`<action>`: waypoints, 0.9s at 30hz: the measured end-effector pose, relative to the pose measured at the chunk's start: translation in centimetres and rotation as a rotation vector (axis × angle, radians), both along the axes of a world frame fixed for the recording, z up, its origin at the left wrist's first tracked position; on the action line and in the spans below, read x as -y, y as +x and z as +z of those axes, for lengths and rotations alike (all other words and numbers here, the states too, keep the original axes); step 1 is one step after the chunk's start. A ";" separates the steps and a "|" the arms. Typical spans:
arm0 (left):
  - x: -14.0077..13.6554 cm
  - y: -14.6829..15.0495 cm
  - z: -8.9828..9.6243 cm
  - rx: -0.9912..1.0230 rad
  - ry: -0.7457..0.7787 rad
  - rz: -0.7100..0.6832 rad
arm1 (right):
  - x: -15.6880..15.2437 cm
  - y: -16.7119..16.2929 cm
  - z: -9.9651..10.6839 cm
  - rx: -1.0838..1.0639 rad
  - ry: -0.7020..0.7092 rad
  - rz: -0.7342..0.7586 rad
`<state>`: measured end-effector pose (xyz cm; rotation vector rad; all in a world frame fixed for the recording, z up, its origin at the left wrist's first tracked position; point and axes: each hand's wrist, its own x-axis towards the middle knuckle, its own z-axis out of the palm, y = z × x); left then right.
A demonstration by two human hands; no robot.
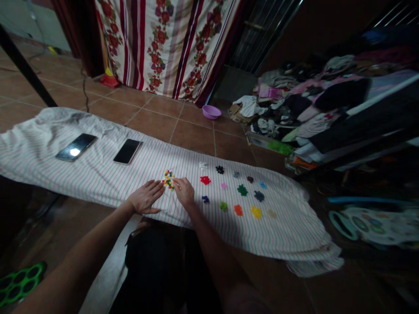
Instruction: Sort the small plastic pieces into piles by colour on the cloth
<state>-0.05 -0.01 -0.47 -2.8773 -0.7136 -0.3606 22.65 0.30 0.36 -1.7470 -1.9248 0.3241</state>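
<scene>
Mixed beads point(168, 180) are lying on striped cloth point(104, 181), between the hands. Left hand point(147, 197) is resting palm-down just left of the beads, fingers straight, close together, thumb apart. Right hand point(185, 192) is sitting at the beads' right edge, fingers curled; can't tell if they're pinching one. Single-colour piles point(242, 190) are lying right of the mixed beads; black phone point(127, 151) is lying left of them.

Cloth point(153, 155): matt fabric, creased — phone screens point(127, 151): smooth, glossy. Beads point(169, 179): plastic in appearance. Bowl point(211, 112): smooth plastic — floor tiles point(193, 133): faint sheen.
</scene>
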 end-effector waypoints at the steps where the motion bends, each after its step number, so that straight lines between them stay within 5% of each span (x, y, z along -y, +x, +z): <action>1: 0.0 0.0 0.0 0.002 0.002 0.000 | 0.1 -0.1 -0.1 0.007 0.007 -0.010; 18: 0.0 -0.2 0.2 -0.012 0.041 -0.007 | 0.8 0.3 -1.1 -0.376 0.175 -0.040; 27: 0.0 -0.3 0.4 0.029 0.058 -0.028 | 4.4 3.7 0.2 -0.477 0.174 -0.129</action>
